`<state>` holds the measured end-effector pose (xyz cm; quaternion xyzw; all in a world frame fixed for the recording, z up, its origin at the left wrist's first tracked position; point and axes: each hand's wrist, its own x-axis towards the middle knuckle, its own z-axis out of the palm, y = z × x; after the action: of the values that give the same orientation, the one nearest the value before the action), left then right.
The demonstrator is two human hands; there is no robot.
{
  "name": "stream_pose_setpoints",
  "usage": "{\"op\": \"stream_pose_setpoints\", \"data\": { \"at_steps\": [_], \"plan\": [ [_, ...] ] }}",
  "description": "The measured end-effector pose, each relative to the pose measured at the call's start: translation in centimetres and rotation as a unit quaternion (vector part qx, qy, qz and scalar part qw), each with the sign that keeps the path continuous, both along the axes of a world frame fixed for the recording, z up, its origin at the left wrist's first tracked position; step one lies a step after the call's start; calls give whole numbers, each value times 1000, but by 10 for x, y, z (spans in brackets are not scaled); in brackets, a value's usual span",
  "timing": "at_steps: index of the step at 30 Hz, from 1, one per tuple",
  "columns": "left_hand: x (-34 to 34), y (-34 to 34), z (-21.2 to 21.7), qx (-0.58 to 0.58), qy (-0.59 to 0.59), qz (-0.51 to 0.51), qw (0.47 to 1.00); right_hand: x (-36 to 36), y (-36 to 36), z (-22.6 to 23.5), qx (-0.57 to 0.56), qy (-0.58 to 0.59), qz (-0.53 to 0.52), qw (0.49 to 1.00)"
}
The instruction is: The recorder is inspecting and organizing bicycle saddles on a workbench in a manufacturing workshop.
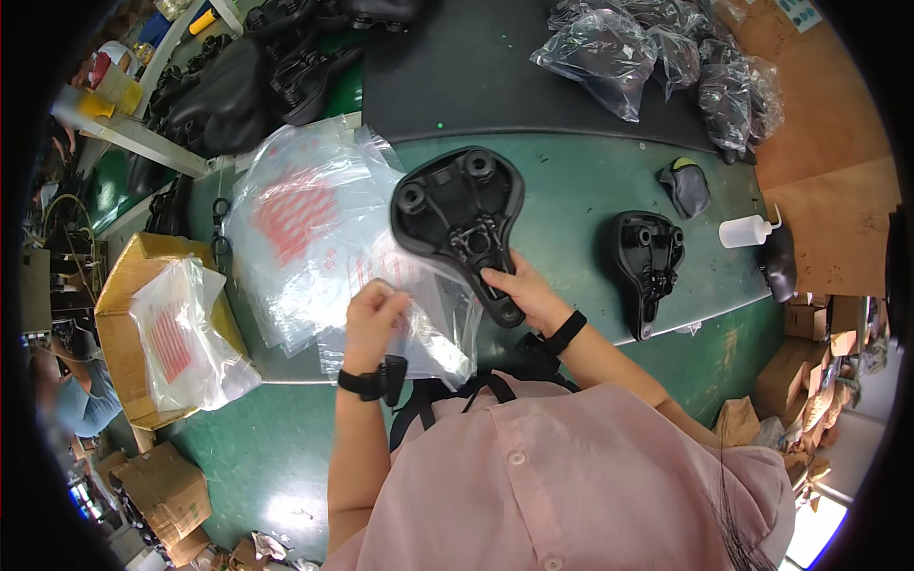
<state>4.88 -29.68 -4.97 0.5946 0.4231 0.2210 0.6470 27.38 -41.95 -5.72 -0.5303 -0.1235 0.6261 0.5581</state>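
A black bicycle saddle, underside up with its nose toward me, is gripped near the nose by my right hand. Left of it, my left hand pinches the edge of a clear plastic bag with red print. Part of that bag lies beneath the saddle. More printed plastic bags are spread in a pile on the green tabletop, beyond my left hand. A second black saddle rests underside up on the table to the right.
A cardboard box holding plastic bags stands at the left. Bagged saddles sit at the far right on a black mat. Loose saddles are heaped far left. A white squeeze bottle and a dark pouch-like item lie right.
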Motion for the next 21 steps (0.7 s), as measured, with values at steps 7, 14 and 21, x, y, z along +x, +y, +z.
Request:
{"op": "stream_pose_setpoints", "data": {
  "at_steps": [7,14,21],
  "plan": [
    [-63,24,-5,-102,-71,158,980,32,-17,-5,-87,-399,-17,913],
    [-22,10,27,-72,-17,194,978,16,-34,31,6,-619,-25,785],
    [-8,8,34,-26,1,45,999,5,-37,60,25,-604,-9,797]
  ]
}}
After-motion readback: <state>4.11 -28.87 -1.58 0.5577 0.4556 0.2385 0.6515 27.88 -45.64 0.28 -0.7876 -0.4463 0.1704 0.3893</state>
